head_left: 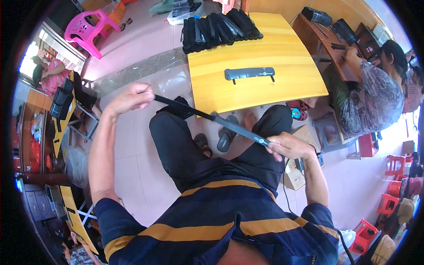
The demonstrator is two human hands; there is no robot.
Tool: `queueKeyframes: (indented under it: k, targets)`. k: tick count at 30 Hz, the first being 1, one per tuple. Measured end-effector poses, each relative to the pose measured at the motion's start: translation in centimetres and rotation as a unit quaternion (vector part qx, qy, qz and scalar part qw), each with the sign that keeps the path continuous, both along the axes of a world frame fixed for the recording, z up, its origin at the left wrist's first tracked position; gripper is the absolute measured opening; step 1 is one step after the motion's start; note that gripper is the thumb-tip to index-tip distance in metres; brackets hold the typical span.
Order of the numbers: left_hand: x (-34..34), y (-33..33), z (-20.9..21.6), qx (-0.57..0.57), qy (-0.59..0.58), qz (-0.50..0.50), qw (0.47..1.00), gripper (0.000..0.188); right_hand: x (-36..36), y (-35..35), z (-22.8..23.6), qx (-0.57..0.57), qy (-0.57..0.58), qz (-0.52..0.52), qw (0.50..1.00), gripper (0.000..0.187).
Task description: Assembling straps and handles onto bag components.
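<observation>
A long narrow black strap with a flat dark-grey section (240, 129) stretches at a slant above my knees. Its far left end is pinched in my closed left hand (132, 98). My right hand (289, 146) grips the grey end, with a small light mark showing beside the fingers. On the yellow table (256, 95) in front of me lies a similar dark-grey piece (249, 73) with two short black tabs below it. A row of black and grey straps (221, 31) is heaped at the table's far left part.
To the right, another person (371, 95) sits at a brown desk (329, 46). A pink plastic chair (88, 28) stands at the far left. Below my right hand is a cardboard box (293, 174). Yellow work tables (79, 221) line the left side, and several red stools (364, 236) the right.
</observation>
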State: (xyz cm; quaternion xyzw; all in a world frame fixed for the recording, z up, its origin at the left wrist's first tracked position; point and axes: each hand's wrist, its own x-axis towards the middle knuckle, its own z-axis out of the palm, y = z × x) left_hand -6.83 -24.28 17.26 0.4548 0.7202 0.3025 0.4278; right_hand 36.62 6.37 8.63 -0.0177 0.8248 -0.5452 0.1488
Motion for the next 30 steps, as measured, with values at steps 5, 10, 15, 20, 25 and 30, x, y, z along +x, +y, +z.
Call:
queueKeyframes:
  k: [5,10,15,20,25,30]
  targets:
    - [-7.5,-10.0,1.1,0.058,0.135,0.253,0.956,0.034,9.1,3.4,-2.7,0.018,-0.131,-0.132,0.982,0.036]
    - [-5.6,-8.8,1.8,0.014,0.128,0.226,0.966,0.035,10.5,3.9,-5.3,-0.299,0.083,-0.404,0.860,0.039]
    - [0.0,2.7,3.1,0.062,0.233,0.095,0.966,0.038,5.0,2.1,-6.6,-0.452,0.203,-0.399,0.772,0.037]
    - [5.7,15.8,6.1,0.169,0.240,-0.005,0.956,0.035,3.1,-0.3,-7.9,-0.475,0.220,-0.421,0.741,0.035]
    - [9.8,29.5,4.6,0.267,0.208,-0.032,0.940,0.029,3.2,-1.8,-11.0,-0.538,0.232,-0.419,0.693,0.032]
    - [13.2,40.4,-0.7,0.428,0.436,-0.058,0.789,0.022,3.6,-2.6,-11.8,-0.530,0.204,-0.428,0.703,0.033]
